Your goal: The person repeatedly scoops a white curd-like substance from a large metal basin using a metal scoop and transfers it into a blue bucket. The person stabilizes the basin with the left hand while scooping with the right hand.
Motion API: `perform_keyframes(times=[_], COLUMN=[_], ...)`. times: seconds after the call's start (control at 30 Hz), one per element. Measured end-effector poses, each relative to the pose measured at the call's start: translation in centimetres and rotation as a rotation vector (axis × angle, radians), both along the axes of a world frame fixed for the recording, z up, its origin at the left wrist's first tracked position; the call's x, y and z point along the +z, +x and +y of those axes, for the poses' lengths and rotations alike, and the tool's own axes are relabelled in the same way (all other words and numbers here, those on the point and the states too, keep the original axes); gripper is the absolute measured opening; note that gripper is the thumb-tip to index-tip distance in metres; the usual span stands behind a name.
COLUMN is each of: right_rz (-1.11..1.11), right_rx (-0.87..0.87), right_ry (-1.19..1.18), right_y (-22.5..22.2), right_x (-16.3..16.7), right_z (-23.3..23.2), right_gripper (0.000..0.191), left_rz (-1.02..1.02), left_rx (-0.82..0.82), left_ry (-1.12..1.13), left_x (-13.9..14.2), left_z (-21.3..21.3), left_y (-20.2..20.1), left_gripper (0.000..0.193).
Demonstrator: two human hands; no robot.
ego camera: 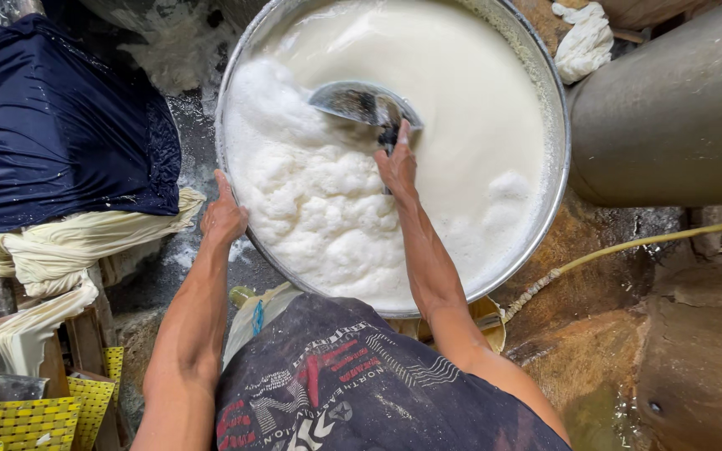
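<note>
A large round metal basin holds white milky liquid with thick foam piled on its left side. My right hand grips the dark handle of a metal scoop, whose bowl dips into the liquid near the basin's middle. My left hand rests on the basin's left rim, fingers curled over the edge.
A dark blue cloth and cream-coloured wet cloths lie at the left. Yellow perforated crates sit at bottom left. A big grey cylinder stands at right, with a yellow hose over wet stone ground.
</note>
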State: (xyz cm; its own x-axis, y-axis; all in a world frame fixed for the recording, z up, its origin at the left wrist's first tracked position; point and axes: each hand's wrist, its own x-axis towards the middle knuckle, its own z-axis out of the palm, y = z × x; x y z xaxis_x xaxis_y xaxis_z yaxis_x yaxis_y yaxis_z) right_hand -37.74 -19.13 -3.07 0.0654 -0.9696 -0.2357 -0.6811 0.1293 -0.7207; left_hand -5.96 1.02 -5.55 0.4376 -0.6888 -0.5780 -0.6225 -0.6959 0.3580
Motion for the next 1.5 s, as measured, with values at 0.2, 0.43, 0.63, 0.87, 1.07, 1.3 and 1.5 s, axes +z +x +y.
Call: perform_keyframes(times=[0.2,0.43,0.63,0.87,1.07,1.3,1.5], right_rz=[0.006,-0.152,-0.608,-1.0,-1.463,-1.503,-1.482], right_rx=[-0.17,-0.462,-0.741,-1.071,-1.043,-0.882,-0.771], right_ry=[0.0,-0.184,-0.155,-0.093,0.15,0.206,0.28], right_y=[-5.3,-9.8,-11.7,-10.9,-7.8,-3.3,0.2], right_x=[-0.2,-1.3,1.5,-2.5,-4.8,-2.8,-1.3], right_z=[5.5,14.2,22.7,26.4,20.9,9.6,0.0], right_gripper=[0.093,0.086,0.071,0.024,0.013,0.013,0.012], left_rz=[0.052,0.108,0.15,0.177,0.144,0.112,0.068], left_rx=[-0.008,-0.056,-0.099,-0.106,-0.089,-0.031,-0.002], left_ry=[0.011,-0.017,-0.126,-0.13,-0.067,-0.046,-0.059], left_x=[-0.9,-1.1,-1.9,-1.3,-0.9,-0.9,-0.5], left_z=[0.1,0.4,0.8,1.0,0.7,0.6,0.1], left_y=[0.7,1.5,2.0,2.0,1.6,1.2,0.7], left_gripper=[0.106,0.107,0.11,0.109,0.107,0.108,0.105])
